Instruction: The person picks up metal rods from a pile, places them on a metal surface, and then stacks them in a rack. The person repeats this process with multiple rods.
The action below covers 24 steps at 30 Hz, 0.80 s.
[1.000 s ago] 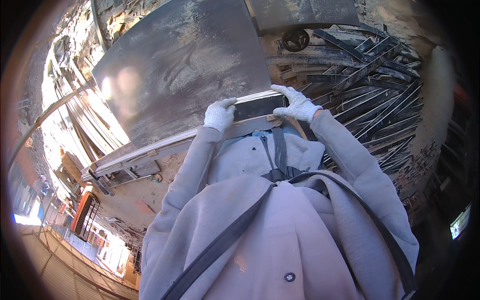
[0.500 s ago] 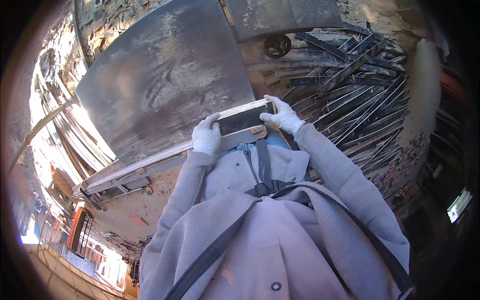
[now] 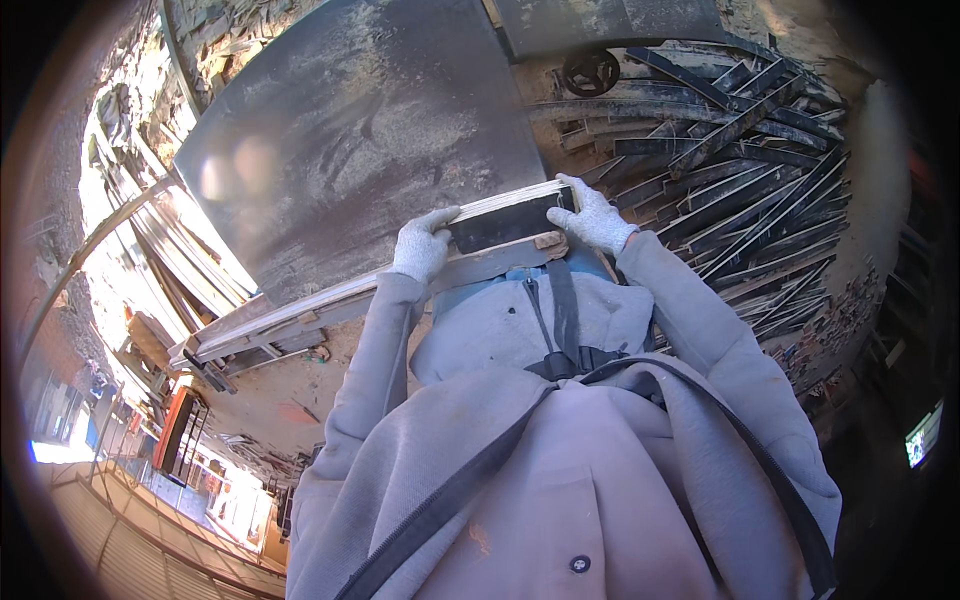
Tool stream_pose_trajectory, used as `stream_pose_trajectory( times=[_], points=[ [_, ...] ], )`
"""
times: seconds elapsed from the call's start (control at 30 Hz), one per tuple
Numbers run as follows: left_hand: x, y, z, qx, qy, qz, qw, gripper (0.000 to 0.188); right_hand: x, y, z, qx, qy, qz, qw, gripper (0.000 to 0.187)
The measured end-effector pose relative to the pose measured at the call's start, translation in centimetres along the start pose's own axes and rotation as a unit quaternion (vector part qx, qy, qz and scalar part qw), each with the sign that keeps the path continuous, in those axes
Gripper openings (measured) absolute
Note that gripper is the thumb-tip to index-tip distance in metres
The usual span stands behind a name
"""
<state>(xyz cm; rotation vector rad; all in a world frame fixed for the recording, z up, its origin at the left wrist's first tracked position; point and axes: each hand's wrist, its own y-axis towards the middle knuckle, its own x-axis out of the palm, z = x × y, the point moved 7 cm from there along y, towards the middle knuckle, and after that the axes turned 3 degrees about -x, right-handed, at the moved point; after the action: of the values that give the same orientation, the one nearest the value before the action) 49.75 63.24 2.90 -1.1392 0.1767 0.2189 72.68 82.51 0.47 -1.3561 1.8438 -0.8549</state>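
Note:
Between my gloved hands is a short stack of dark-faced plywood strips with pale layered edges. My left hand grips its left end, thumb along the top edge. At the other end my right hand holds it, fingers over the far corner and thumb on the near dark face. The stack rests at the near edge of a large dark metal-looking table top, close to my body. Both gloves are white-grey knit. My fingers' undersides are hidden.
A wooden rail runs along the table's near edge. Right of the table lies a big heap of dark-faced strips, with a black handwheel at its far side. Long pale strips lie beyond the table's left edge.
The view has shifted, so the table, heap and hands all sit farther right in the picture. Both hands keep their hold on the stack, which shows more of its dark near face.

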Motion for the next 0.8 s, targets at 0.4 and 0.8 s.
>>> stream_pose_trajectory(
  times=[0.4, 0.8],
  points=[
    [-0.7, 2.0, -0.8, -0.06, -0.056, -0.069, 0.994, 0.033, 0.2, -0.7, -0.4, 0.008, 0.021, 0.042, 0.999, 0.086],
    [-0.8, 1.9, -0.1, -0.065, -0.057, -0.063, 0.994, 0.03, 0.4, -0.4, -1.0, -0.042, 0.055, 0.034, 0.997, 0.068]
  ],
)
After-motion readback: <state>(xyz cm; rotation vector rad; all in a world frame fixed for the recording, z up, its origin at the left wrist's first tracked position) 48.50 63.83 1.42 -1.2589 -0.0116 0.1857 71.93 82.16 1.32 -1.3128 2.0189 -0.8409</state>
